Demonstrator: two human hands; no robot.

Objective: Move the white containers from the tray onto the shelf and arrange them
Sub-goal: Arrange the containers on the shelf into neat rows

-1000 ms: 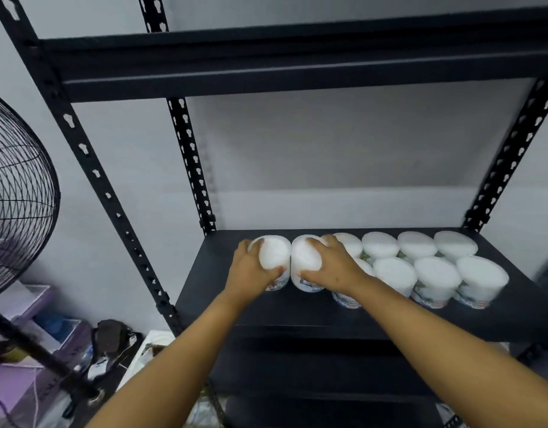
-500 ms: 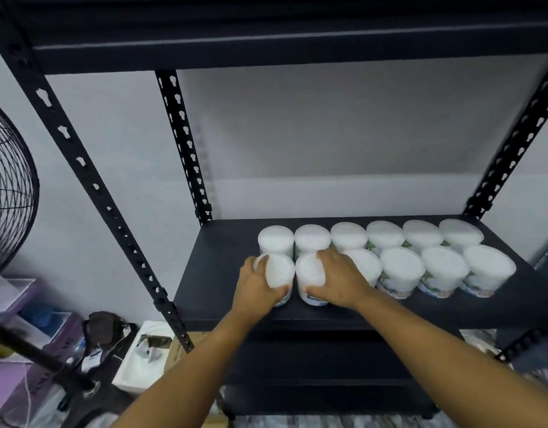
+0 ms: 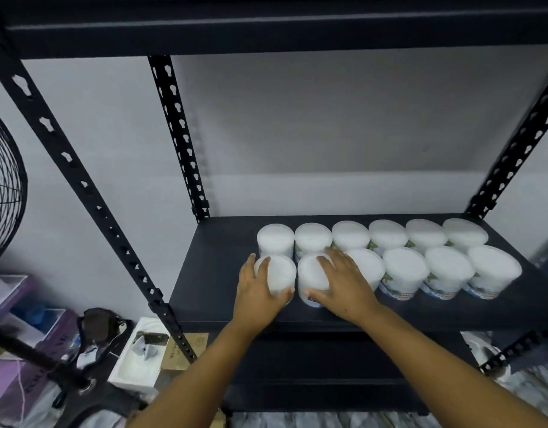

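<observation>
Your left hand (image 3: pixel 260 291) is curled round the leftmost white round lidded container of the front row (image 3: pixel 277 274), fingers on its left side and thumb hooked at its near edge, so you have hold of it while it stands on the black metal shelf board (image 3: pixel 217 273). Your right hand (image 3: pixel 343 282) lies over the neighbouring white lidded container (image 3: pixel 311 278), fingers spread fairly straight across the lid and the thumb stretched along its near rim; from this angle it looks more like a press than a clasp, though the far side of the palm hides part of the contact. The two containers under your hands stand upright, just beside each other and apparently touching. They close the left end of a front row of six white containers with printed labels (image 3: pixel 405 273), and directly behind stands a back row of six more white containers (image 3: pixel 387 233), close-packed lid to lid. Left of the black slotted upright post (image 3: pixel 90 193) you have a black wire fan guard (image 3: pixel 7 180), with boxes and clutter on the floor below.
</observation>
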